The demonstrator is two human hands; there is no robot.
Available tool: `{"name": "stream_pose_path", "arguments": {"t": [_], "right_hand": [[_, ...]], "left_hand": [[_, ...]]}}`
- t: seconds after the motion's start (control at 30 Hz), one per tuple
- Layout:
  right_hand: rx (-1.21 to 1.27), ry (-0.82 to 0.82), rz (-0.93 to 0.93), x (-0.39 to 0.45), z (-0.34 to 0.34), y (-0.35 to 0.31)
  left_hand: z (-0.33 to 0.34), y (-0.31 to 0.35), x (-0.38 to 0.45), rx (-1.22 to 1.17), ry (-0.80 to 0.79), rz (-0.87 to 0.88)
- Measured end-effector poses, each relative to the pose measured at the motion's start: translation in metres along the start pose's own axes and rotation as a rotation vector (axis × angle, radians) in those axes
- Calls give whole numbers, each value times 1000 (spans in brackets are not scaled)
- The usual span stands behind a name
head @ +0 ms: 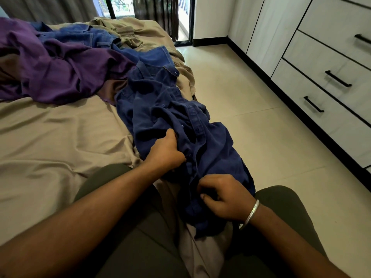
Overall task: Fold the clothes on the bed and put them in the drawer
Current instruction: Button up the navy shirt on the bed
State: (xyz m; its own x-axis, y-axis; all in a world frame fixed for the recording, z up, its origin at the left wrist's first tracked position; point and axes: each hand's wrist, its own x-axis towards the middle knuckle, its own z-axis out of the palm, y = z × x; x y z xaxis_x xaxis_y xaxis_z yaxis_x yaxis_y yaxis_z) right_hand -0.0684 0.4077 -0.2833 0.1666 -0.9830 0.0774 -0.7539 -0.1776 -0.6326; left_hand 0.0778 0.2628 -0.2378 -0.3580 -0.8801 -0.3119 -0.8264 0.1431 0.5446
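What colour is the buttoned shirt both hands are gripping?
Dark navy blue buttoned shirt, plain with no pattern; head view.

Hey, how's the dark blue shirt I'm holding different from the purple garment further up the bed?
The dark blue shirt is navy with a visible button placket; the purple garment shows no buttons. The blue shirt is gripped by both the left hand and the right hand, while the purple garment lies untouched. The blue shirt trails from the bed onto the lap; the purple one lies wholly on the bed. Both are crumpled and unfolded.
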Motion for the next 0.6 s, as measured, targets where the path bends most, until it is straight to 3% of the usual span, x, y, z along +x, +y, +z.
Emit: {"name": "stream_pose_path", "arguments": {"t": [0.2, 0.37, 0.47, 0.6], "right_hand": [[-98, 377, 84, 26, -7, 18], [-54, 240, -21, 51, -22, 27], [-35, 162, -34, 63, -23, 31], [-40, 86, -57, 71, -20, 34]], "left_hand": [[-7, -10, -5, 68, 34, -31], [-8, -9, -12, 171, 258, 240], [-5, -6, -9, 241, 184, 453], [-3, -8, -4, 206, 77, 311]]}}
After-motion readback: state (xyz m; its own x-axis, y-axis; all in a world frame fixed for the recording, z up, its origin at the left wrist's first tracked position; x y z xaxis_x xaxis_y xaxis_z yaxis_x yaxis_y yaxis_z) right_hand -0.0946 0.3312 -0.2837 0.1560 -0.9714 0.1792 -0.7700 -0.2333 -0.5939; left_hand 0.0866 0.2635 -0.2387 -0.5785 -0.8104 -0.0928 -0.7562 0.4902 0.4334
